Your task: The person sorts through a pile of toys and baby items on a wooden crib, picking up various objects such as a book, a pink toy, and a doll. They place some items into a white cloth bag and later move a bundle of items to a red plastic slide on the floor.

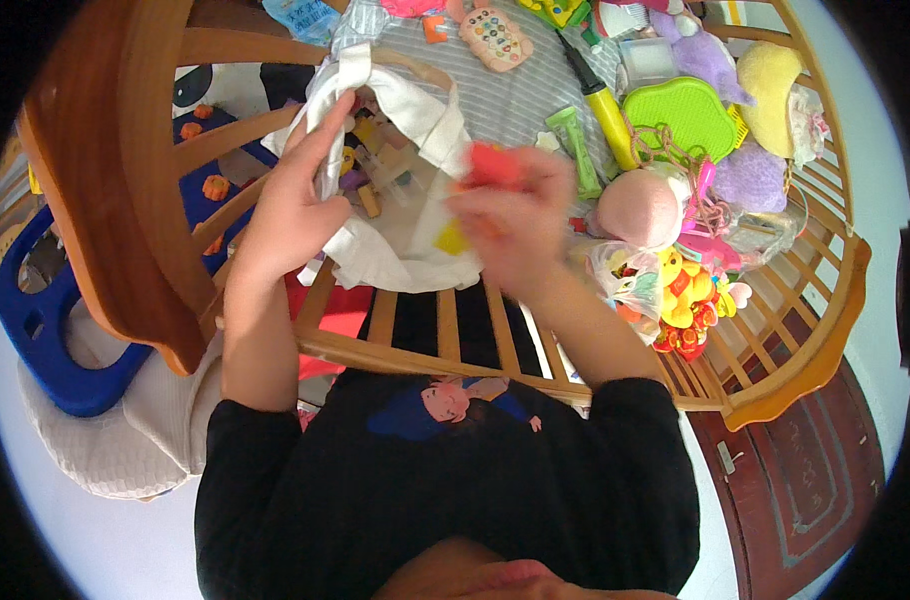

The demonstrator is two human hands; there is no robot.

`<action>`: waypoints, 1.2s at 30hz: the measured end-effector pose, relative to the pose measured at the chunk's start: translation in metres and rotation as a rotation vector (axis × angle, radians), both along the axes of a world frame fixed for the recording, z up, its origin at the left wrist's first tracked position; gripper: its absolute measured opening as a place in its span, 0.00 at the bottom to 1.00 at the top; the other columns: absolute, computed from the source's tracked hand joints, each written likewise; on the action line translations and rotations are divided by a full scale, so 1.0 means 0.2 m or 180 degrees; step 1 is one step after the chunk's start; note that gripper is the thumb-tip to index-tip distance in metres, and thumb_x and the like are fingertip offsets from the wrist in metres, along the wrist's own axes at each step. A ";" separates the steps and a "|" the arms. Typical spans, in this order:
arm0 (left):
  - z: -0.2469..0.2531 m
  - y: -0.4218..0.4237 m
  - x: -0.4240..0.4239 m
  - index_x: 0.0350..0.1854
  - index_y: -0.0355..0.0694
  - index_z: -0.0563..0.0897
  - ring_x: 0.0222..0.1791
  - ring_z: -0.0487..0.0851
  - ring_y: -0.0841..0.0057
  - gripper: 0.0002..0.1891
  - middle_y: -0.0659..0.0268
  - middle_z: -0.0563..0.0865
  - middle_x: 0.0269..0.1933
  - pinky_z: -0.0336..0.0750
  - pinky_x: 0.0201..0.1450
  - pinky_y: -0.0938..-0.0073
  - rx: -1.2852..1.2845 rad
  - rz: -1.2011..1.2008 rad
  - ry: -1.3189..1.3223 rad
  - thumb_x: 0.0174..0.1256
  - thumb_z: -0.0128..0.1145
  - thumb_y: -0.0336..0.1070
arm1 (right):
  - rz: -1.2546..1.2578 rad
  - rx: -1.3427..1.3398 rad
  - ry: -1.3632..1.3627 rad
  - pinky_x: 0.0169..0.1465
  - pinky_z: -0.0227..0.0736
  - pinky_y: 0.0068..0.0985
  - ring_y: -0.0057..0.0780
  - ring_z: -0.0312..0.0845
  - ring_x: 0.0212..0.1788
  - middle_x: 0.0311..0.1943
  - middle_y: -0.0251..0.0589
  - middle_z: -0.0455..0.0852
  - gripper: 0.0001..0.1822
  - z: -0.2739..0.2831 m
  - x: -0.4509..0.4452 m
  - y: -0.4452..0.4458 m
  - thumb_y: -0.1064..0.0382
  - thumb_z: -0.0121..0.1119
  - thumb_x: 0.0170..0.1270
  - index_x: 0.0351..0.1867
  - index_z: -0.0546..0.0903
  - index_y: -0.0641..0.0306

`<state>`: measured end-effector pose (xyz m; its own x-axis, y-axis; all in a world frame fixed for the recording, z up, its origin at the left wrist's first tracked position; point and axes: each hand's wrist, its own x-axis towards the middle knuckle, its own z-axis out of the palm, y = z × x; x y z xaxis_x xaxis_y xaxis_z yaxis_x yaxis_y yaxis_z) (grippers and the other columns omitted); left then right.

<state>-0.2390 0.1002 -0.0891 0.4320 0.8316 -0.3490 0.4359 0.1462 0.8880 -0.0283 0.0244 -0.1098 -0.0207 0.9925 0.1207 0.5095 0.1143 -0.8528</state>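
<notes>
My left hand [305,187] grips the left rim of a white fabric storage basket [402,266], its fingers along the cloth edge. Inside the basket lie several small loose toys, among them a yellow block [369,201] and clear plastic pieces [383,174]. Over the basket's right rim is my right hand [522,202], blurred. It holds small toy pieces: a red one [492,165] at the fingertips and a yellow one [452,238] lower down. Their exact kind is too blurred to tell.
Wooden crib rails [425,367] surround a striped mattress [492,105]. On the right lie a yellow hand pump [608,124], a green plastic tray [680,116], a pink ball-shaped thing [638,208] and plush toys [684,289]. A pink toy phone [496,37] lies at the back.
</notes>
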 end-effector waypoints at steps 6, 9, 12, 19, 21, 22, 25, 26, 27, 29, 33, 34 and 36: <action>-0.01 0.01 -0.01 0.70 0.39 0.64 0.72 0.59 0.65 0.43 0.52 0.64 0.69 0.53 0.70 0.74 -0.0138 0.0364 0.0002 0.41 0.43 0.13 | 0.0062 0.0557 -0.0053 0.47 0.70 0.33 0.35 0.74 0.45 0.38 0.36 0.77 0.17 -0.12 -0.02 -0.06 0.68 0.71 0.45 0.41 0.86 0.53; -0.01 0.00 0.00 0.70 0.39 0.64 0.72 0.60 0.64 0.43 0.51 0.65 0.69 0.53 0.70 0.74 0.0054 0.0251 0.0273 0.41 0.43 0.13 | -0.0694 -0.0356 -0.0726 0.42 0.71 0.29 0.37 0.76 0.40 0.32 0.39 0.78 0.15 -0.36 0.33 -0.09 0.70 0.70 0.46 0.39 0.84 0.58; -0.02 0.00 0.01 0.70 0.40 0.65 0.71 0.61 0.64 0.43 0.51 0.65 0.68 0.53 0.70 0.73 0.0174 0.0243 0.0374 0.42 0.43 0.13 | -0.1001 -0.1783 -0.1083 0.42 0.73 0.33 0.40 0.78 0.42 0.37 0.45 0.81 0.16 -0.72 0.55 -0.11 0.69 0.67 0.50 0.44 0.82 0.59; -0.03 -0.01 0.01 0.70 0.42 0.65 0.71 0.61 0.63 0.43 0.52 0.65 0.68 0.54 0.70 0.72 0.0026 0.0274 0.0303 0.42 0.43 0.14 | -0.1010 -0.1128 -0.1864 0.42 0.76 0.38 0.51 0.80 0.38 0.43 0.49 0.83 0.15 -1.18 0.60 -0.16 0.68 0.62 0.55 0.47 0.82 0.62; -0.03 0.00 0.01 0.71 0.43 0.64 0.71 0.61 0.63 0.43 0.52 0.65 0.68 0.54 0.70 0.72 0.0016 0.0244 0.0458 0.42 0.43 0.14 | -0.1147 -0.1398 -0.1568 0.42 0.78 0.33 0.44 0.83 0.37 0.43 0.48 0.84 0.16 -1.12 0.62 -0.13 0.68 0.61 0.58 0.50 0.81 0.64; -0.03 0.00 0.01 0.71 0.43 0.64 0.71 0.61 0.63 0.43 0.52 0.65 0.68 0.54 0.70 0.72 0.0021 0.0239 0.0505 0.42 0.43 0.14 | -0.1450 -0.1731 -0.0714 0.40 0.78 0.30 0.40 0.84 0.38 0.44 0.48 0.85 0.16 -1.07 0.62 -0.12 0.68 0.60 0.60 0.50 0.80 0.65; -0.02 0.00 0.02 0.71 0.43 0.64 0.71 0.61 0.63 0.43 0.52 0.65 0.68 0.54 0.70 0.72 0.0070 0.0182 0.0497 0.42 0.42 0.15 | -0.2078 -0.2208 0.1493 0.37 0.79 0.21 0.31 0.85 0.42 0.44 0.47 0.85 0.14 -0.86 0.62 -0.12 0.68 0.57 0.64 0.50 0.79 0.69; -0.02 0.00 0.02 0.71 0.43 0.64 0.71 0.61 0.63 0.43 0.51 0.65 0.68 0.54 0.70 0.72 0.0053 0.0179 0.0474 0.42 0.42 0.15 | -0.2186 -0.2219 0.1970 0.38 0.79 0.19 0.29 0.85 0.43 0.43 0.46 0.85 0.13 -0.79 0.61 -0.13 0.69 0.57 0.65 0.49 0.79 0.70; -0.02 0.00 0.02 0.71 0.43 0.64 0.71 0.61 0.62 0.43 0.51 0.65 0.68 0.54 0.70 0.71 0.0035 0.0177 0.0450 0.42 0.42 0.15 | -0.2288 -0.2220 0.2448 0.38 0.80 0.16 0.27 0.84 0.44 0.43 0.45 0.85 0.12 -0.72 0.59 -0.13 0.69 0.56 0.65 0.48 0.79 0.71; -0.02 0.00 0.02 0.71 0.43 0.64 0.71 0.61 0.62 0.43 0.51 0.65 0.68 0.54 0.70 0.71 0.0069 0.0171 0.0418 0.42 0.42 0.15 | -0.2238 -0.2200 0.2784 0.39 0.81 0.17 0.28 0.84 0.43 0.43 0.45 0.85 0.12 -0.60 0.56 -0.13 0.71 0.56 0.65 0.48 0.79 0.70; -0.03 -0.01 0.03 0.71 0.42 0.63 0.71 0.61 0.61 0.43 0.49 0.65 0.68 0.53 0.70 0.70 0.0168 0.0135 0.0442 0.42 0.43 0.15 | -0.2187 -0.2259 0.3174 0.42 0.82 0.18 0.30 0.84 0.44 0.42 0.44 0.85 0.12 -0.42 0.54 -0.13 0.73 0.54 0.64 0.50 0.77 0.70; -0.03 -0.01 0.03 0.71 0.42 0.63 0.71 0.61 0.61 0.43 0.48 0.65 0.68 0.53 0.71 0.70 0.0181 0.0107 0.0441 0.43 0.43 0.15 | -0.2260 -0.2186 0.3234 0.42 0.82 0.19 0.29 0.84 0.43 0.42 0.44 0.85 0.12 -0.38 0.53 -0.13 0.72 0.55 0.65 0.49 0.77 0.70; -0.03 -0.01 0.03 0.71 0.42 0.63 0.71 0.61 0.60 0.43 0.48 0.65 0.68 0.53 0.71 0.70 0.0160 0.0072 0.0477 0.43 0.43 0.15 | -0.2404 -0.2030 0.3348 0.41 0.81 0.21 0.29 0.85 0.40 0.42 0.44 0.85 0.11 -0.33 0.52 -0.14 0.71 0.56 0.65 0.48 0.76 0.69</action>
